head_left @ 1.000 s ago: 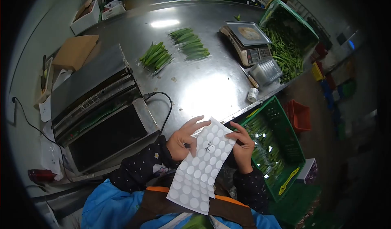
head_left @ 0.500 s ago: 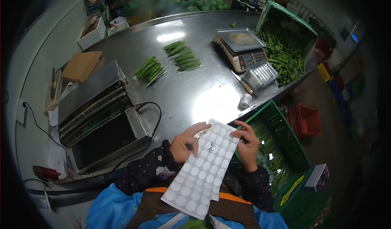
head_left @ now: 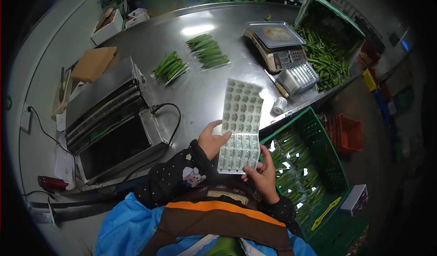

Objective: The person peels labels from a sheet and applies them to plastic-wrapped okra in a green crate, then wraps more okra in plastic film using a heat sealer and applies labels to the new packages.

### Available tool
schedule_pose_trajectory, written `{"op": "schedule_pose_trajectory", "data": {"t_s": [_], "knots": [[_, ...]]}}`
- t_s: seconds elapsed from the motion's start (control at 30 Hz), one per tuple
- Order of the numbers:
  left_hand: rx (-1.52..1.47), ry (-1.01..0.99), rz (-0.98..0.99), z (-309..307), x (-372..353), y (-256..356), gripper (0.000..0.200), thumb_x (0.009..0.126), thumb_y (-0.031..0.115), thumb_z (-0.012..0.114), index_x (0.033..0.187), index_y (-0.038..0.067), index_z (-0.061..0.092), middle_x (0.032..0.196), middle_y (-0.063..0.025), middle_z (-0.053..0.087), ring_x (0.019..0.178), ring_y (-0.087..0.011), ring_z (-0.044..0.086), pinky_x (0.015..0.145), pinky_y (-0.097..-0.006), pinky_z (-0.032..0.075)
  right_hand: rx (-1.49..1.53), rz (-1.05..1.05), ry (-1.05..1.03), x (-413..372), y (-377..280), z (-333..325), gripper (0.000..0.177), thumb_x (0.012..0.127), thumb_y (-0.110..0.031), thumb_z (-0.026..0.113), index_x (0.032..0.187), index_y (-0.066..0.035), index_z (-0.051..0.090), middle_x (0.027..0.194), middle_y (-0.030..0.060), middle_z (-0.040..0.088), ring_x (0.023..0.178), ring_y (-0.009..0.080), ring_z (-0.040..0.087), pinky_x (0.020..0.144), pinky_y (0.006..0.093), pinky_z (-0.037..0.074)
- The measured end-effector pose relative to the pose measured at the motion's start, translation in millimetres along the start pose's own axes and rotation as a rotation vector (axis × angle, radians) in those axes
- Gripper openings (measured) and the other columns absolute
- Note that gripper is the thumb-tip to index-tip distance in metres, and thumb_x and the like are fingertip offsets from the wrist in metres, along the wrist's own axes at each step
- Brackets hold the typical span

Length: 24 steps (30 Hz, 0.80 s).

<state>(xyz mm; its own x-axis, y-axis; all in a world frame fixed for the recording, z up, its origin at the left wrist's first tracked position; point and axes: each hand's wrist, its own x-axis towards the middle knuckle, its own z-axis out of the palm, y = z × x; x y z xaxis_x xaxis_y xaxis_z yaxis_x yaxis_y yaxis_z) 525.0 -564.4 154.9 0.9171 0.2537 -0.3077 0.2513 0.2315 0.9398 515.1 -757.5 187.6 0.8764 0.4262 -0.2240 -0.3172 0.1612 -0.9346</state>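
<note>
A long sheet of round stickers (head_left: pixel 242 108) stands raised in front of me over the near edge of the steel table, its printed rounds showing in rows. My left hand (head_left: pixel 212 141) holds its left edge, with the thumb lying across the front. At the lower right corner, my right hand (head_left: pixel 265 174) pinches the sheet between thumb and fingers. Beyond it on the table lie wrapped packs of long green pods like okra, one pack (head_left: pixel 169 67) at left and a larger group (head_left: pixel 209 52) beside it.
To the left sits a wrapping machine (head_left: pixel 116 140) with a black cable. A weighing scale (head_left: pixel 275 37), a knife (head_left: pixel 278 84) and a label roll (head_left: pixel 279 106) are at right, near a box of loose pods (head_left: pixel 324 60). A green crate (head_left: pixel 334 165) with wrapped packs stands below the table edge.
The sticker sheet has swung up from my lap to upright, and its other face now shows. My left hand shifted slightly, and my right hand moved down to the sheet's lower corner.
</note>
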Motion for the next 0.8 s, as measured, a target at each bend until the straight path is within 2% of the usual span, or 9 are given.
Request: {"op": "schedule_pose_trajectory", "data": {"t_s": [0.03,0.1,0.2,0.3,0.37,0.43,0.57,0.63,0.8], "knots": [[-0.050,-0.035,0.050,4,-11,3,0.051,0.083,0.007,0.060,0.127,0.004,0.035,0.089,-0.0152,0.063,0.079,-0.0170,0.062,0.066,-0.0264,0.051,0.002,-0.005,0.006,1,1,0,0.075,0.078,0.007,0.057,0.137,-0.006,0.012,0.081,0.0137,0.062,0.060,0.0137,0.060,0.052,0.0230,0.049],[-0.227,-0.170,0.135,4,-23,-2,0.076,0.081,-0.001,0.058,0.139,0.008,0.010,0.100,-0.0190,0.060,0.087,-0.0175,0.061,0.072,-0.0269,0.050,0.003,-0.026,0.030,1,1,1,0.074,0.078,0.007,0.056,0.137,-0.006,0.012,0.081,0.0141,0.062,0.060,0.0141,0.060,0.051,0.0230,0.049],[-0.160,-0.235,0.072,3,-53,17,0.082,0.079,-0.004,0.059,0.140,0.009,0.005,0.105,-0.0195,0.058,0.091,-0.0184,0.060,0.075,-0.0279,0.050,0.012,-0.035,0.070,0,2,1,0.067,0.079,0.008,0.055,0.134,-0.004,0.019,0.081,0.0147,0.061,0.060,0.0148,0.060,0.050,0.0230,0.049],[-0.107,-0.321,0.025,-4,-59,16,0.072,0.078,-0.009,0.057,0.138,0.005,0.019,0.104,-0.0174,0.059,0.090,-0.0193,0.061,0.075,-0.0273,0.051,-0.030,0.004,-0.003,2,9,-4,0.058,0.079,0.005,0.056,0.130,-0.001,0.029,0.090,0.0191,0.061,0.067,0.0180,0.061,0.056,0.0243,0.049],[-0.040,-0.408,-0.039,-8,-60,14,0.066,0.078,-0.011,0.055,0.136,0.003,0.026,0.103,-0.0166,0.060,0.089,-0.0195,0.061,0.075,-0.0268,0.051,-0.041,-0.032,0.045,1,10,1,0.043,0.079,0.009,0.055,0.118,0.002,0.042,0.083,0.0137,0.061,0.061,0.0163,0.061,0.051,0.0234,0.050],[-0.063,-0.358,0.024,-10,-60,11,0.052,0.079,-0.011,0.054,0.128,0.000,0.039,0.100,-0.0154,0.062,0.087,-0.0187,0.062,0.074,-0.0258,0.051,-0.043,-0.024,0.032,-1,8,1,0.039,0.079,0.010,0.055,0.116,0.003,0.044,0.083,0.0140,0.061,0.063,0.0177,0.063,0.053,0.0239,0.051],[-0.042,-0.347,0.004,-13,-63,20,0.048,0.080,-0.007,0.056,0.125,-0.002,0.043,0.090,-0.0119,0.065,0.082,-0.0109,0.061,0.069,-0.0215,0.049,-0.054,-0.008,0.028,-7,-2,3,0.032,0.079,0.011,0.054,0.109,0.005,0.048,0.086,0.0159,0.061,0.070,0.0215,0.065,0.056,0.0249,0.053],[0.080,-0.343,0.123,-14,-64,23,0.040,0.080,-0.006,0.058,0.119,-0.003,0.048,0.088,-0.0117,0.066,0.081,-0.0093,0.061,0.068,-0.0200,0.048,-0.081,-0.046,0.037,-9,-4,2,0.029,0.079,0.011,0.054,0.107,0.006,0.049,0.086,0.0163,0.061,0.070,0.0213,0.065,0.055,0.0250,0.054],[0.151,-0.377,0.013,-15,-62,39,0.021,0.081,-0.002,0.058,0.102,-0.006,0.056,0.086,-0.0110,0.066,0.083,-0.0104,0.061,0.074,-0.0204,0.048,-0.164,-0.074,0.060,-15,-11,-2,0.018,0.082,0.006,0.054,0.100,0.008,0.051,0.077,0.0166,0.063,0.062,0.0195,0.064,0.052,0.0248,0.052]]}}
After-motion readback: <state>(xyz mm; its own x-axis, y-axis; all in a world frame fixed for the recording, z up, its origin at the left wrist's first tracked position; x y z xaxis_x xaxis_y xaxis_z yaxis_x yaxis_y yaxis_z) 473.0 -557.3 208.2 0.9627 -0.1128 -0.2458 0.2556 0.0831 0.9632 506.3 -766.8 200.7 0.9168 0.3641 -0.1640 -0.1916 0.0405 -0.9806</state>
